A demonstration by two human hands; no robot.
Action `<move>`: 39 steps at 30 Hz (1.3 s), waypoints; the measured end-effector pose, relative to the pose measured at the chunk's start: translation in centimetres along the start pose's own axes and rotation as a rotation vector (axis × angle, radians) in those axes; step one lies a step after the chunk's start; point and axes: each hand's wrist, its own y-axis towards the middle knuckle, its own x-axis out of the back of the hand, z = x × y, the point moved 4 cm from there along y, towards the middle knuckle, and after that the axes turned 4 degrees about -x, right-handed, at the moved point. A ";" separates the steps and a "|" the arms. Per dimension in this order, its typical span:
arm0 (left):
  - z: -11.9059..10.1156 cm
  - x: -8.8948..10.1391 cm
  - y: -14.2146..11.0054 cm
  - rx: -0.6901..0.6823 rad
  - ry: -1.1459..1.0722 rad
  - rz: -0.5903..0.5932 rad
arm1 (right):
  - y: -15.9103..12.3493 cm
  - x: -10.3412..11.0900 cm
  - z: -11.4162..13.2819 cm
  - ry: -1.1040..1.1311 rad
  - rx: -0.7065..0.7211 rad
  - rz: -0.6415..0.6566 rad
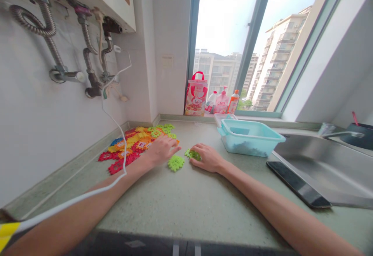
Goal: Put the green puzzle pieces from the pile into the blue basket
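A heap of flat, notched plastic building pieces (pixel 136 141) in red, orange, yellow, blue and green lies at the back left of the counter. Over its right edge is my left hand (pixel 163 149), slightly blurred, its thumb held apart from the curled fingers; I see nothing gripped in it. A green notched piece (pixel 176 163) lies flat between my hands. Farther right, my right hand (pixel 206 157) is closed with thumb and fingers around another green notched piece (pixel 193 155), resting at counter level and partly covered by the fingers.
A light-blue plastic tub (pixel 250 137) with dark contents stands right of my hands. Beyond it is a steel sink (pixel 326 166), with a black phone (pixel 297 184) at its edge. A white cable (pixel 87 195) crosses above my left forearm. Bottles (pixel 222 102) and a pink bag (pixel 196 98) line the windowsill.
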 end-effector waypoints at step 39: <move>3.7 -0.9 -1.0 -0.106 -0.018 0.167 | -0.2 3.4 -1.2 -0.162 0.113 -0.080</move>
